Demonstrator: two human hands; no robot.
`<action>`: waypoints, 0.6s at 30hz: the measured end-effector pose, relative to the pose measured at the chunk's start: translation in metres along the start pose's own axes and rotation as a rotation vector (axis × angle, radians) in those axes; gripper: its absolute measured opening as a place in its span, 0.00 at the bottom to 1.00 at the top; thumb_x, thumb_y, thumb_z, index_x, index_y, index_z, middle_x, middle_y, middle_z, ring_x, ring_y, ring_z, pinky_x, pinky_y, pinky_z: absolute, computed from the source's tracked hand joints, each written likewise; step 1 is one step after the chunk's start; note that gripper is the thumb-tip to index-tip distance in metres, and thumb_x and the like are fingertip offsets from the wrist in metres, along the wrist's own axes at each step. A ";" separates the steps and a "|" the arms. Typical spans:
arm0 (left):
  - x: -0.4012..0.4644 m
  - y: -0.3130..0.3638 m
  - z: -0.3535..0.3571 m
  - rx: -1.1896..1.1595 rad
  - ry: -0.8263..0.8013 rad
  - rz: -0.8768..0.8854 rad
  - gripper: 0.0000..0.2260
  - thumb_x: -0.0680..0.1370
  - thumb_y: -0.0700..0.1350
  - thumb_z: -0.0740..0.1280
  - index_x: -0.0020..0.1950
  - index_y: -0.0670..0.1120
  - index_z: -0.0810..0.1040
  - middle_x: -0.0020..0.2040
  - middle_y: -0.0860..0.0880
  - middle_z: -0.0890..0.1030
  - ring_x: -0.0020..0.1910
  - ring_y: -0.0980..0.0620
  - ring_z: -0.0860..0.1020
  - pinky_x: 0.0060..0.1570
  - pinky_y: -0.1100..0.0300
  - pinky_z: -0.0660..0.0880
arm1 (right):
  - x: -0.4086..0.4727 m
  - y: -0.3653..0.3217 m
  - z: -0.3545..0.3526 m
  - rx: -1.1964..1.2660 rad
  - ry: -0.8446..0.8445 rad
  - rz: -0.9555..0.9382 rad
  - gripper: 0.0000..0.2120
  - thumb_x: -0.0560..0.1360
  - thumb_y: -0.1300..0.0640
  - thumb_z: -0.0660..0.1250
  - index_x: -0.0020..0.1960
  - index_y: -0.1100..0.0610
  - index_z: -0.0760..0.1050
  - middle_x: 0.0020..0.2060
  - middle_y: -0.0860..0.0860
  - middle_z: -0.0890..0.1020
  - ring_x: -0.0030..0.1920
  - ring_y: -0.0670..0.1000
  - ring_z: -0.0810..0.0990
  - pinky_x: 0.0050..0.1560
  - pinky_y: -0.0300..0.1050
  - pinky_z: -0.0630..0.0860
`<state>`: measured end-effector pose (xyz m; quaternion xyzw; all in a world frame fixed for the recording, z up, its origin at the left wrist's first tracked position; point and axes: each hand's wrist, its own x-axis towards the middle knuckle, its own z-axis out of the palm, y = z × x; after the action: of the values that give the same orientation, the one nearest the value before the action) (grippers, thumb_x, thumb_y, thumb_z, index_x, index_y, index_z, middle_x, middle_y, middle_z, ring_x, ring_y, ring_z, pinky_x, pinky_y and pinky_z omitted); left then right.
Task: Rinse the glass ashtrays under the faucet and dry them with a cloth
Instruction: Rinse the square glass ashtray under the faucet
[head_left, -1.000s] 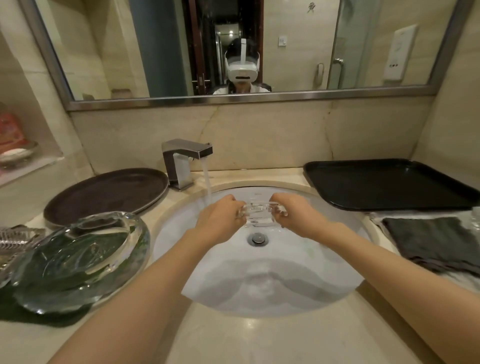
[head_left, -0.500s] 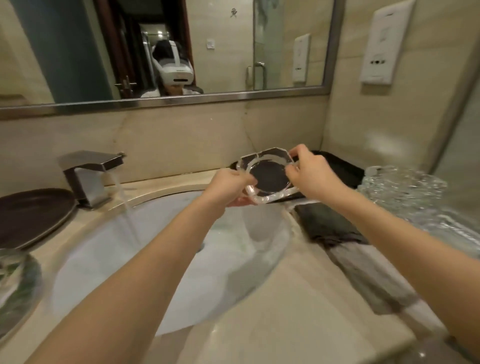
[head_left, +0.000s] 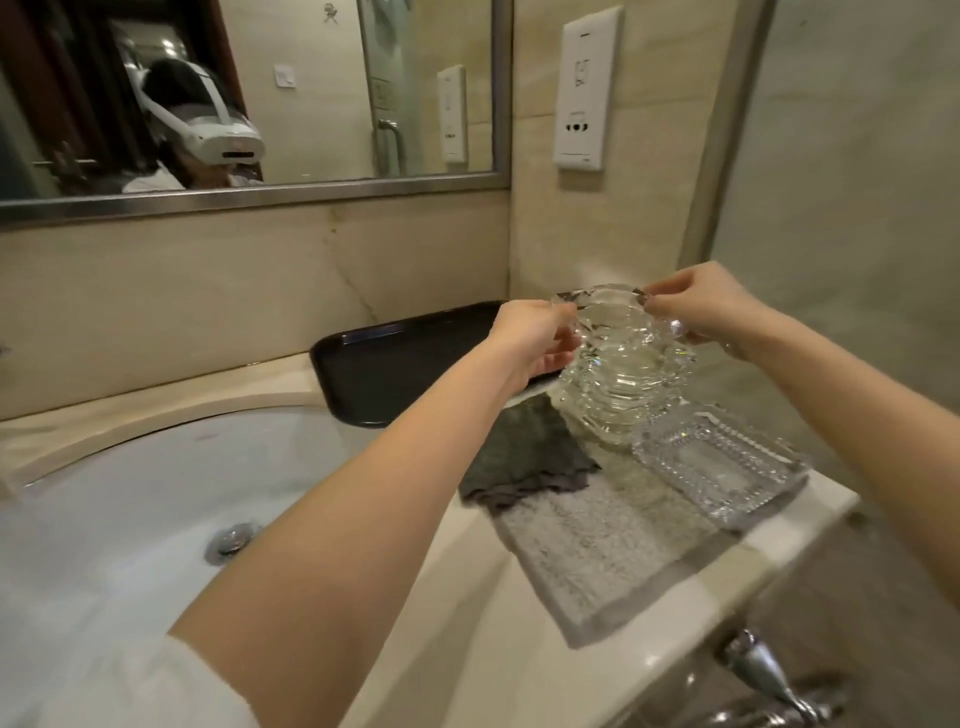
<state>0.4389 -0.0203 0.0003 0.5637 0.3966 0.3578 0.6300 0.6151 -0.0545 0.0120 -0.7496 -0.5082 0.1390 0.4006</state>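
Note:
I hold a clear glass ashtray (head_left: 608, 306) by its rim on top of a stack of glass ashtrays (head_left: 618, 395) at the right of the counter. My left hand (head_left: 535, 340) pinches its left edge and my right hand (head_left: 691, 306) pinches its right edge. A rectangular cut-glass ashtray (head_left: 717, 462) lies on a light grey towel (head_left: 597, 535) in front of the stack. A dark grey cloth (head_left: 524, 452) lies crumpled on the towel beside the stack. The faucet is out of view.
A black tray (head_left: 395, 364) sits against the back wall, left of the stack. The white sink basin (head_left: 130, 493) with its drain (head_left: 228, 538) lies at the left. The side wall stands close on the right. The counter's edge runs just beyond the towel.
I have carried the ashtray from under the running faucet over the sink to the right, onto the stack by the wall. My view has turned right, and the faucet has left the frame.

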 end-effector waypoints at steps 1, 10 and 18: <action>0.004 -0.002 0.004 -0.003 0.006 -0.010 0.12 0.80 0.40 0.63 0.61 0.36 0.73 0.35 0.47 0.73 0.31 0.54 0.74 0.23 0.67 0.72 | 0.003 0.004 -0.002 0.002 0.002 0.003 0.14 0.75 0.60 0.66 0.60 0.60 0.77 0.43 0.52 0.78 0.30 0.47 0.70 0.29 0.39 0.69; 0.023 -0.019 0.011 0.230 0.064 0.050 0.12 0.78 0.44 0.65 0.57 0.37 0.77 0.37 0.48 0.76 0.31 0.55 0.76 0.29 0.64 0.71 | 0.011 0.019 0.002 -0.258 -0.031 -0.094 0.14 0.76 0.60 0.63 0.61 0.60 0.76 0.52 0.53 0.80 0.38 0.46 0.74 0.27 0.31 0.66; 0.011 -0.018 -0.006 0.225 0.114 0.014 0.20 0.80 0.54 0.61 0.66 0.44 0.71 0.44 0.53 0.76 0.40 0.56 0.76 0.36 0.63 0.71 | -0.002 -0.007 0.008 -0.457 0.184 -0.126 0.17 0.75 0.45 0.63 0.59 0.53 0.78 0.53 0.53 0.82 0.55 0.56 0.78 0.56 0.49 0.73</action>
<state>0.4377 -0.0099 -0.0187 0.6124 0.4656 0.3467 0.5367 0.6045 -0.0509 0.0119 -0.7969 -0.5337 -0.0737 0.2731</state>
